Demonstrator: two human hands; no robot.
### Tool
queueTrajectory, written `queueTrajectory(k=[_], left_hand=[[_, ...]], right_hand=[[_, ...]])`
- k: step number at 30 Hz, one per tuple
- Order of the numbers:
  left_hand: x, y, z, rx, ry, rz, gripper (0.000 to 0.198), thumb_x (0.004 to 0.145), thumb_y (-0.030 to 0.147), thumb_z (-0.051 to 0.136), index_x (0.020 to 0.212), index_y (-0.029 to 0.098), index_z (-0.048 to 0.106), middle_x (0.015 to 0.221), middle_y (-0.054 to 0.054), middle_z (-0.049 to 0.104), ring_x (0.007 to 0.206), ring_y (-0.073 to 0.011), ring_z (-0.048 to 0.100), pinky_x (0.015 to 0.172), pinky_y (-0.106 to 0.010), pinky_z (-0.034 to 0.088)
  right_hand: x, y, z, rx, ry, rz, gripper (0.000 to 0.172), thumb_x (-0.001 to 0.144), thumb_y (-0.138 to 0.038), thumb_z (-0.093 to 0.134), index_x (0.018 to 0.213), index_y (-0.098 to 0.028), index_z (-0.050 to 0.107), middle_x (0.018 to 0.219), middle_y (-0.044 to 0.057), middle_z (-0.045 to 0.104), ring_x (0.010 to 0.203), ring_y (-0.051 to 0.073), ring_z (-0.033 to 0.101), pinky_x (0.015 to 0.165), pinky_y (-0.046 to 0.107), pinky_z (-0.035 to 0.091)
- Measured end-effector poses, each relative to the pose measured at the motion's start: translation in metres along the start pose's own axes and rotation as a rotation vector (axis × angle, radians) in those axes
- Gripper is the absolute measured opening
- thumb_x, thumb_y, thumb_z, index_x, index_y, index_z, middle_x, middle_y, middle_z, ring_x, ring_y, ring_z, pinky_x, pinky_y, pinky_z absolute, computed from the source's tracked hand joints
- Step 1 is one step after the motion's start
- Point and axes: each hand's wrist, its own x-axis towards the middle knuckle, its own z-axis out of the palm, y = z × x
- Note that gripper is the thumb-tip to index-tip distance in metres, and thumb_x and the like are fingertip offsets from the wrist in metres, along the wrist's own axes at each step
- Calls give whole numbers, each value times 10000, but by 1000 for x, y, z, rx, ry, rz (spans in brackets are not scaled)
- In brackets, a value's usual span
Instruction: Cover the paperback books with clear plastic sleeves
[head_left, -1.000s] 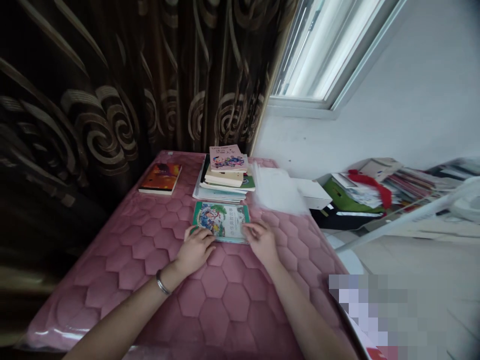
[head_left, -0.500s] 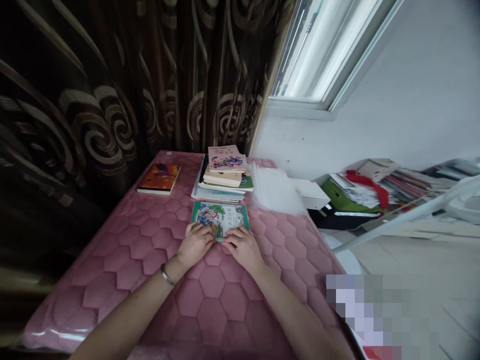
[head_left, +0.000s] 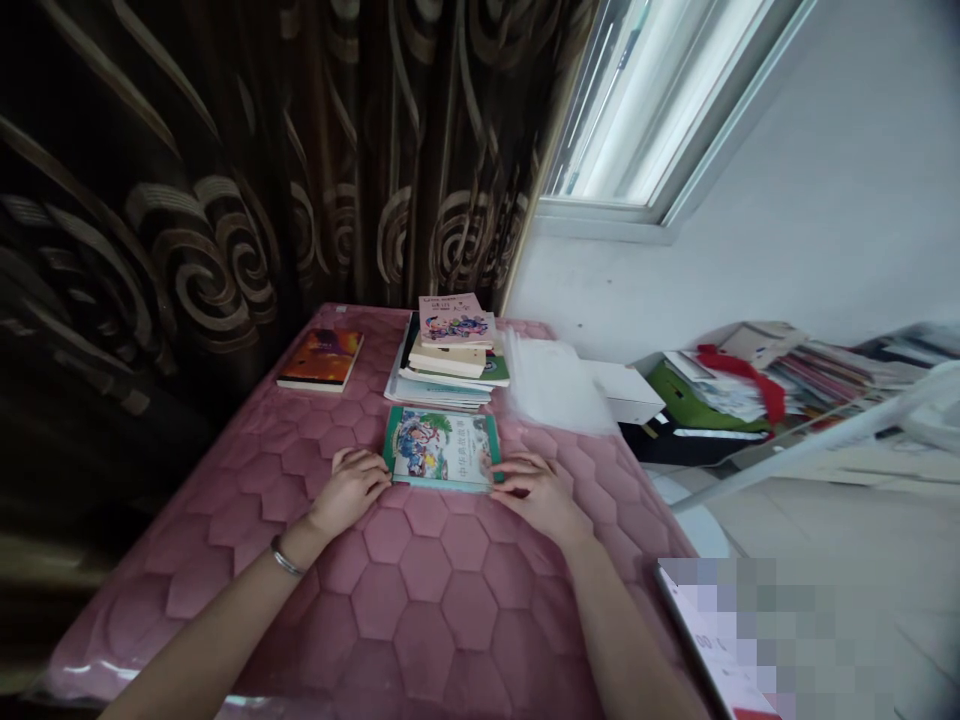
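A green-edged picture book (head_left: pixel 441 449) lies flat on the pink quilted table (head_left: pixel 420 590). My left hand (head_left: pixel 349 488) rests on the table at the book's near left corner, fingertips touching its edge, fingers loosely stretched. My right hand (head_left: pixel 541 490) lies at the book's near right corner, fingers spread against that edge. Neither hand holds anything. A bracelet sits on my left wrist.
Behind the book stands a stack of books (head_left: pixel 450 352). An orange book (head_left: pixel 322 359) lies at the far left. Clear plastic sheets (head_left: pixel 551 382) lie at the right edge. A dark patterned curtain (head_left: pixel 225 170) hangs behind. Cluttered boxes and papers (head_left: pixel 720 385) fill the floor at right.
Both hands slid apart from the middle of the book's near edge to its two near corners. The book stayed in place.
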Motion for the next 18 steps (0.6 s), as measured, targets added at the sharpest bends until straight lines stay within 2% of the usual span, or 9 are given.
queueTrajectory(k=[4,8,10,14,18], left_hand=[[-1,2,1,3,8,-11,149,863,199,567,762,239,669,874,12,699,889,-161,593,909,-385,314],[3,16,2,89,-5,-26,102,848,207,557,821,217,656,904,-26,667,911,-192,582,943,-419,322],[8,27,6,103,-10,-2,105,845,233,570,903,219,656,980,-44,661,964,-214,572,967,-439,313],[23,50,18,81,-44,49,229,850,256,581,1072,225,626,1065,-60,654,1009,-229,559,984,-459,302],[31,57,28,73,-42,33,158,841,212,589,987,215,649,1036,-54,663,994,-226,560,985,-457,295]], right_hand=[[-2,3,-2,0,1,-4,109,779,-307,695,676,-311,729,949,-17,738,1051,247,571,917,466,384],[0,-5,-3,-7,-1,-31,92,790,-293,674,709,-289,717,982,2,726,1069,242,557,917,455,375],[3,-16,-2,-23,-7,-46,52,789,-308,673,800,-287,720,1031,11,710,1086,241,545,911,440,368],[14,-48,13,-73,-31,-100,225,814,-336,658,1036,-305,686,1108,20,686,1110,234,526,896,407,361],[23,-69,34,-95,-69,-154,176,856,-298,623,1020,-281,685,1099,24,689,1029,212,558,907,408,358]])
